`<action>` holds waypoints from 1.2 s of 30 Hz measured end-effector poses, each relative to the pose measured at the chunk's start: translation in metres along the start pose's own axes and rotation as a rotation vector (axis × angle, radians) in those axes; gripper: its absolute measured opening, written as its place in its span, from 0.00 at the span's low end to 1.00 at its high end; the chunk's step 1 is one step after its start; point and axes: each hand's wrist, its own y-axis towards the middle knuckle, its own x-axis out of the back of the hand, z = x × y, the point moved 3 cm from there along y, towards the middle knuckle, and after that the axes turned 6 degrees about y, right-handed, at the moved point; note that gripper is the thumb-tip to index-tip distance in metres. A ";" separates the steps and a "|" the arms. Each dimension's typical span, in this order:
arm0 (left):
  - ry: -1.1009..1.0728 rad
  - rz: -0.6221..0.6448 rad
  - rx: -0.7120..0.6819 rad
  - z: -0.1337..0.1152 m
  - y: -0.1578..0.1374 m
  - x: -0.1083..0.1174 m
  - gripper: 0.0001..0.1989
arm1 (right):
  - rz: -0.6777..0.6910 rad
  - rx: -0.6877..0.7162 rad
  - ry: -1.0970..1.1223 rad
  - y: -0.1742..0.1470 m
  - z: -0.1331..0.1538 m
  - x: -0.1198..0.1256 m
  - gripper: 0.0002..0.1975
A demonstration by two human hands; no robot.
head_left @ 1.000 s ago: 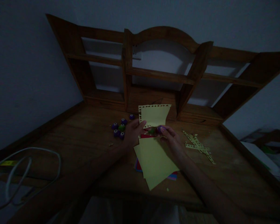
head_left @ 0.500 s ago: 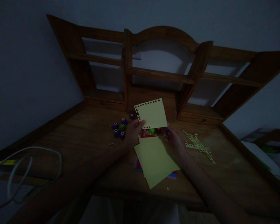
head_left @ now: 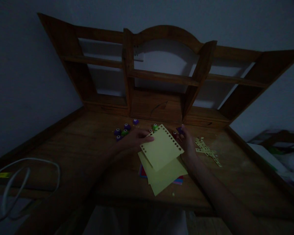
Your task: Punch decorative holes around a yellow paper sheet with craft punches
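Note:
My left hand (head_left: 138,138) pinches a square yellow sheet of paper (head_left: 162,150) by its left side, thumb on top. Small shaped holes run along two of the sheet's edges. It is tilted above a pile of plain yellow sheets (head_left: 158,186), with red, blue and purple paper showing underneath. Closed around a small purple craft punch (head_left: 179,130) is my right hand (head_left: 189,145), just right of the sheet. Its fingers are partly hidden in the dim light. Behind the sheet stand a green punch (head_left: 155,126) and a red punch (head_left: 174,133).
Several purple punches (head_left: 117,132) and a green one (head_left: 124,132) stand left on the wooden desk (head_left: 93,140). Perforated yellow paper strips (head_left: 207,151) lie crossed at the right. A wooden shelf unit (head_left: 159,76) rises behind. A white cable (head_left: 29,159) loops at the left edge.
The punched sheet has come down and turned, so its rows of holes now face the upper right and left. My right hand has risen slightly with the purple punch, away from the sheet's corner.

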 end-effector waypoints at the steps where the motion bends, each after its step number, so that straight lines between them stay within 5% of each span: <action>1: 0.041 0.027 -0.001 0.003 0.001 -0.002 0.20 | -0.015 0.002 0.015 0.002 0.000 0.002 0.15; 5: 0.223 0.017 -0.053 0.009 0.004 -0.007 0.18 | -0.057 0.027 0.050 0.007 -0.001 0.006 0.15; 20: 0.333 -0.284 -0.140 0.015 0.011 0.000 0.12 | 0.058 0.058 0.014 0.005 -0.005 0.005 0.14; 26: 0.428 -0.562 -0.079 0.014 0.008 0.013 0.13 | 0.060 0.054 0.005 0.005 -0.005 0.005 0.14; 30: 0.189 -0.696 -0.022 0.014 0.007 0.013 0.14 | 0.075 0.043 0.005 0.005 -0.006 0.005 0.15; 32: 0.016 -0.636 0.030 0.016 0.008 0.008 0.15 | 0.079 0.035 -0.001 0.006 -0.008 0.005 0.15; 36: -0.048 -0.258 0.011 0.012 0.011 -0.012 0.13 | 0.064 0.021 0.000 0.006 -0.009 0.006 0.15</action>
